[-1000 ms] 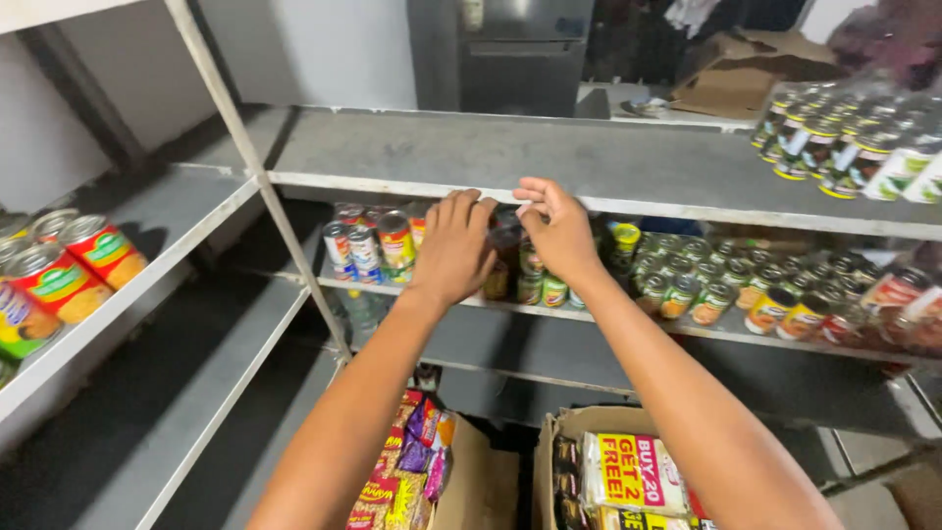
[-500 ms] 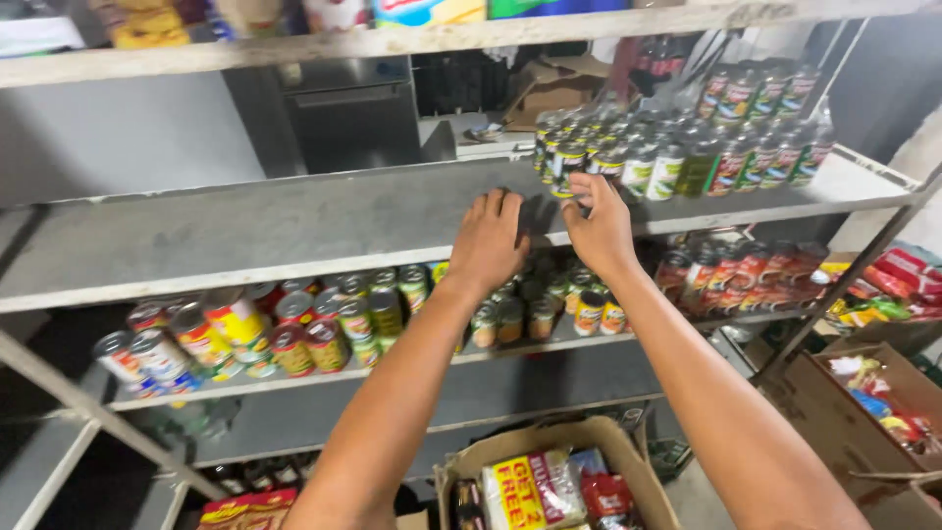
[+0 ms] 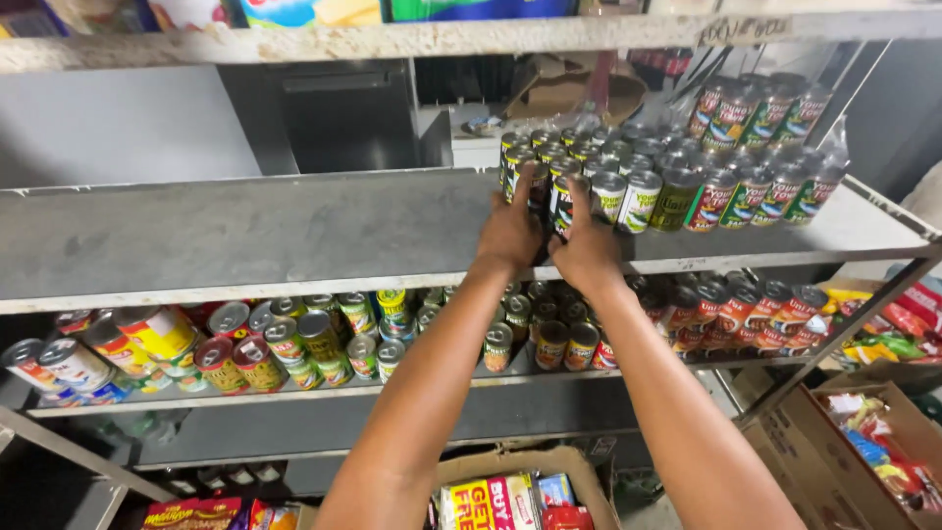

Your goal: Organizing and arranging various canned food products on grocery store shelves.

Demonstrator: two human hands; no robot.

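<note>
Both my arms reach up to the grey metal shelf (image 3: 275,231). My left hand (image 3: 508,234) grips a small can (image 3: 537,185) at the left end of a packed cluster of green and red labelled cans (image 3: 716,186). Right beside it, my right hand (image 3: 589,253) holds another can (image 3: 560,203), with fingers raised along its side. The two hands nearly touch each other. Both cans stand upright against the cluster, partly hidden by my fingers.
The shelf below carries many cans (image 3: 294,344), some lying on their sides. An open cardboard box (image 3: 510,486) of packets stands under my arms, and another box (image 3: 863,442) sits at the lower right. Cartons line the top shelf (image 3: 392,39).
My hands rose from the lower row of cans to the upper shelf and moved right, up against the cluster of cans. The view tilted upward with them.
</note>
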